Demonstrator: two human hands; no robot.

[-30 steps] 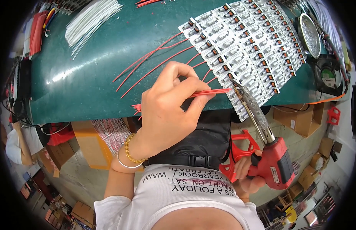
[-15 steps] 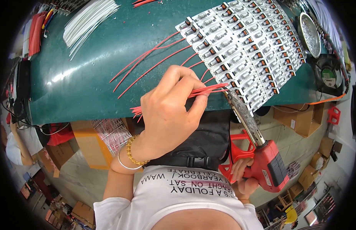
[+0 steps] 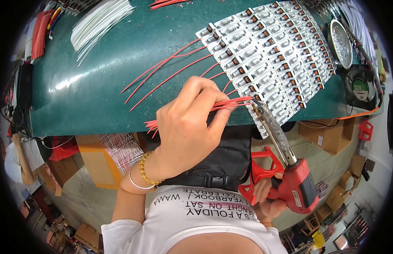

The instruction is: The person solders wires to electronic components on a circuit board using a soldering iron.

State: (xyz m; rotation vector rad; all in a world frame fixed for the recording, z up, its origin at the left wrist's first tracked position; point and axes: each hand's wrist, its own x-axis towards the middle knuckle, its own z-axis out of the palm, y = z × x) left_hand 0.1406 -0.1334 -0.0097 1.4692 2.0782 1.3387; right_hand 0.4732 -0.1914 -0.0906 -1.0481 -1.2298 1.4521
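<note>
Left hand (image 3: 186,127) arches over the mat edge, my fingers pinching a bundle of red wires (image 3: 230,103); right hand (image 3: 268,199) grips the red soldering gun (image 3: 289,178), tip touching the wire ends.

Glossy green mat (image 3: 90,84); red plastic soldering gun (image 3: 296,188), metal barrel.

A bundle of white wires (image 3: 101,23) lies at the far left of the green surface (image 3: 86,89). At the right edge sit a round metal dish (image 3: 341,43) and a small black fan (image 3: 360,86), with cardboard boxes (image 3: 327,135) on the floor below.
</note>
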